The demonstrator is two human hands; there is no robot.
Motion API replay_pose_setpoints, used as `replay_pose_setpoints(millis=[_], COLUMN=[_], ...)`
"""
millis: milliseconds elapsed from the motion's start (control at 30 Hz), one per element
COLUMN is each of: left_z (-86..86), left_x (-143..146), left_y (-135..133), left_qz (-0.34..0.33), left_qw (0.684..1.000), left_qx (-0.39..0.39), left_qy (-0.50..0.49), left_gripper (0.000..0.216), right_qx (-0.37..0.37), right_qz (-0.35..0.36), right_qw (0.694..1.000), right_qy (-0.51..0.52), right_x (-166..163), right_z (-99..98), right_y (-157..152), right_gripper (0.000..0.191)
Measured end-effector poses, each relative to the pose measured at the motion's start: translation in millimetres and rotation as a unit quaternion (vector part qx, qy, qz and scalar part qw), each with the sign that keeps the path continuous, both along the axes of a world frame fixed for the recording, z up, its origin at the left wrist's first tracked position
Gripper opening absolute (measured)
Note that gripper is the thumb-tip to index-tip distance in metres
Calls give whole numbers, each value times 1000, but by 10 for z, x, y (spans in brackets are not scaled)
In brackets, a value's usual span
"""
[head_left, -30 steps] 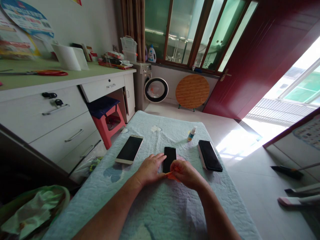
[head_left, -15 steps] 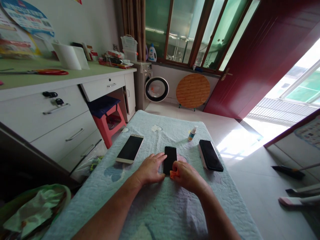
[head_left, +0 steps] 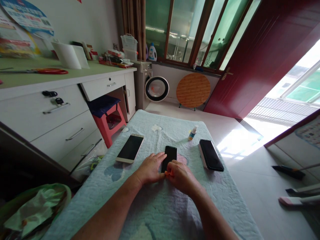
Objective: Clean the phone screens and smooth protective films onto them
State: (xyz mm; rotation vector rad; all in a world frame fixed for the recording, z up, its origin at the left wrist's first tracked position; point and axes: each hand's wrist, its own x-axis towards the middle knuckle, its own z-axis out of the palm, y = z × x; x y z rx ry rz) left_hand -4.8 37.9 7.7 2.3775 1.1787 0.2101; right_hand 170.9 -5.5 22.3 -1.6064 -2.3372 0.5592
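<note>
A black smartphone (head_left: 170,153) lies flat on the quilted, pale blue-green cover in front of me. My left hand (head_left: 151,168) holds it from the left, fingertips on its upper left edge and thumb at its lower end. In my right hand (head_left: 180,174) a small orange cloth (head_left: 169,173) is pinched, pressed against the phone's lower end; most of the cloth is hidden by the fingers. To the left rests a larger gold-edged smartphone (head_left: 130,148). On the right is a black smartphone in a folding case (head_left: 211,155), and a small spray bottle (head_left: 192,133) stands beyond.
The covered surface (head_left: 160,213) ends near a red stool (head_left: 110,123) on the left. A white desk (head_left: 57,113) with drawers runs along that side. A bin (head_left: 66,193) with crumpled paper is at lower left. Brushes (head_left: 287,171) lie on the floor at right.
My right hand has slid left along the phone's lower end with the orange cloth, toward my left thumb. The left hand and the other things stay put.
</note>
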Motion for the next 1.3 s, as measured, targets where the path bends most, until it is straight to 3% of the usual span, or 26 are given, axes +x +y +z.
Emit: replay_pose_setpoints(millis=[467, 933, 1300], left_z=[58, 23, 59], left_x=[-20, -65, -56], left_y=[-21, 29, 21], left_qz=[-4, -24, -20], left_qw=[1000, 999, 998], left_qx=[-12, -41, -53], left_qy=[4, -6, 6], left_gripper=[75, 67, 69], right_qx=[-72, -23, -44], right_qz=[-25, -14, -3], right_qw=[997, 1000, 999], right_qy=[-24, 7, 3], right_x=[217, 48, 81], right_z=[44, 20, 53], right_y=[41, -6, 3], right_gripper=[13, 3, 9])
